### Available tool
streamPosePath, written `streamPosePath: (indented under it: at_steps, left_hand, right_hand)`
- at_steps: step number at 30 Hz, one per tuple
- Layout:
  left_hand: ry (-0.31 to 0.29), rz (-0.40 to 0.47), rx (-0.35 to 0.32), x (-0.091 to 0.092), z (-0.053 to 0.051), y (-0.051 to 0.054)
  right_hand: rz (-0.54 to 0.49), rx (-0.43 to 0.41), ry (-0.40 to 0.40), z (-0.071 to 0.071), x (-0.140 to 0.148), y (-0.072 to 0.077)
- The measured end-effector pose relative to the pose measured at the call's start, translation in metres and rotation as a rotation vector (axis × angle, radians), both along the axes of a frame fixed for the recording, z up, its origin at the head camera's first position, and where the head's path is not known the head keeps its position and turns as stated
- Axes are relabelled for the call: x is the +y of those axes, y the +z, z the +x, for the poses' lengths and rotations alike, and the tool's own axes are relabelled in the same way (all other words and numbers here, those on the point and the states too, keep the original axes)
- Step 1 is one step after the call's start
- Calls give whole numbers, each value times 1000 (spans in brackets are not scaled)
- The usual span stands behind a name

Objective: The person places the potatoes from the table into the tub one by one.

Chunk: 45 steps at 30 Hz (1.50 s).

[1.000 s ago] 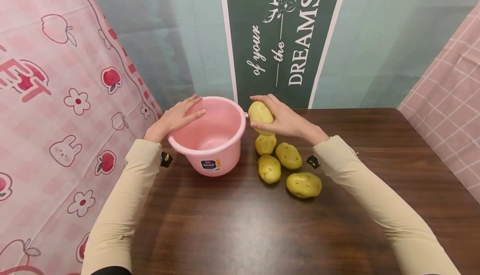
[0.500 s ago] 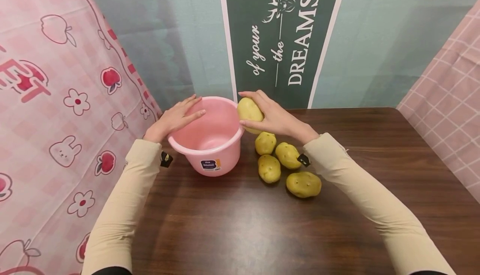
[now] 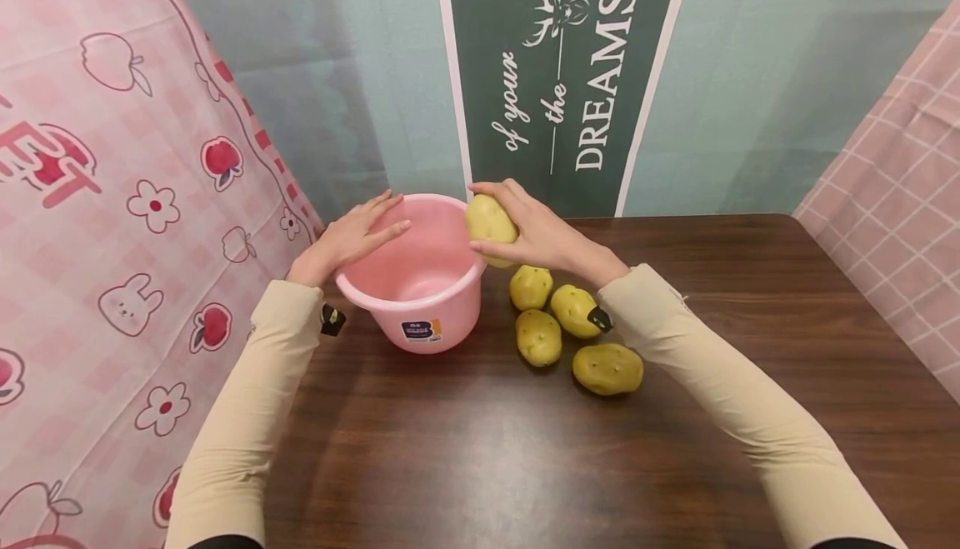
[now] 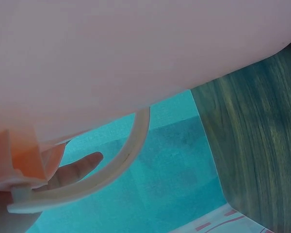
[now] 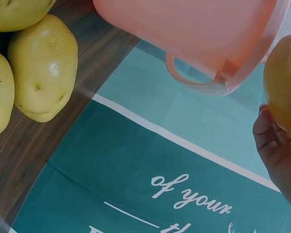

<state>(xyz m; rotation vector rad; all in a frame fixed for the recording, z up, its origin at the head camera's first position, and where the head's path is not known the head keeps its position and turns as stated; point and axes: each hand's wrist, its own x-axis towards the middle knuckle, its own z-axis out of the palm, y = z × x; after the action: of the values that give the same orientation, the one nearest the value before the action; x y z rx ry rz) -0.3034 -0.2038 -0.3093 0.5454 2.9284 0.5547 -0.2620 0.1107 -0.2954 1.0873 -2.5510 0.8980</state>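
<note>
In the head view a pink bucket (image 3: 431,328) stands upright on the table. My left hand (image 3: 348,237) rests on its left rim, fingers and thumb extended. In the left wrist view the bucket's wall (image 4: 111,63) and its pale handle (image 4: 116,167) hide most of that hand. My right hand (image 3: 543,232) grips a yellow potato (image 3: 491,224) at the bucket's right rim, at about rim height. The right wrist view shows this potato (image 5: 285,82) raised off the table in my fingertips. Several more potatoes (image 3: 538,337) lie on the table right of the bucket.
The brown wooden table (image 3: 465,449) reaches back to a green cloth (image 3: 570,74) with white lettering. A pink patterned curtain (image 3: 157,282) closes the left side, close to the bucket. A pink checked cloth (image 3: 900,166) hangs at the right.
My right hand has moved left with the potato, from beside the bucket to its right rim. The left hand, the bucket and the potatoes on the table have stayed in place.
</note>
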Motion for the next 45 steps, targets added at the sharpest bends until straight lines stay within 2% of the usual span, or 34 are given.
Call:
streamPosePath:
  at_steps: [14, 24, 45]
  left_hand:
    - [5, -7, 8, -1, -2, -3]
    - [19, -19, 5, 0, -2, -1]
    - [13, 1, 10, 1, 0, -1]
  right_hand:
    - [-14, -2, 5, -1, -9, 1]
    - [-21, 28, 13, -3, -19, 4]
    - [-24, 34, 44, -6, -35, 5]
